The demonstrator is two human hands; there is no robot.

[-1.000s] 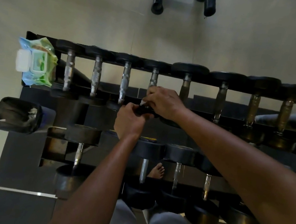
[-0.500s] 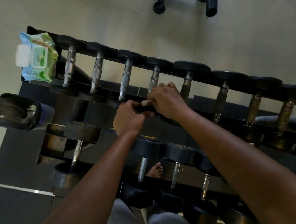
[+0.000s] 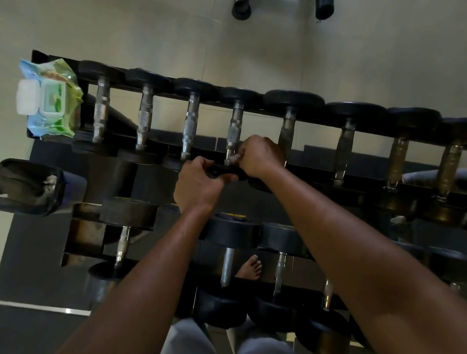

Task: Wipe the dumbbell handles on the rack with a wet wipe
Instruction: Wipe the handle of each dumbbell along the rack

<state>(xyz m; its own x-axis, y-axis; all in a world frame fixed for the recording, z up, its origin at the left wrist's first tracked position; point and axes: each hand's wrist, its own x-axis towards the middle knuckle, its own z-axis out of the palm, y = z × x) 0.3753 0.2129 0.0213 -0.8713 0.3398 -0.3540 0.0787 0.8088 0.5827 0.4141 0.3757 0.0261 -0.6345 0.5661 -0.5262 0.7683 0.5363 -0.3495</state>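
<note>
top tier of the dumbbell rack (image 3: 311, 121): fourth dumbbell (image 3: 234, 129) from the wipes pack (image 3: 49, 98) is the one being worked. right hand (image 3: 258, 157) curled over the near end of its steel handle, pinching a small pale wet wipe (image 3: 234, 157) against the metal just beside the near head. left hand (image 3: 198, 185) sits just nearer than the right, fingers clenched round that dumbbell's near black head (image 3: 223, 172). how far the wipe wraps the handle cannot be told; most of it is hidden under the fingers.

wipes pack lies at the far left end of the rack, lid flipped open. a dark bin (image 3: 25, 186) stands on the floor beside the rack's left end, below the pack. lower tier holds larger dumbbells (image 3: 227, 267). a bare foot (image 3: 251, 268) shows through the rack between two of them.
</note>
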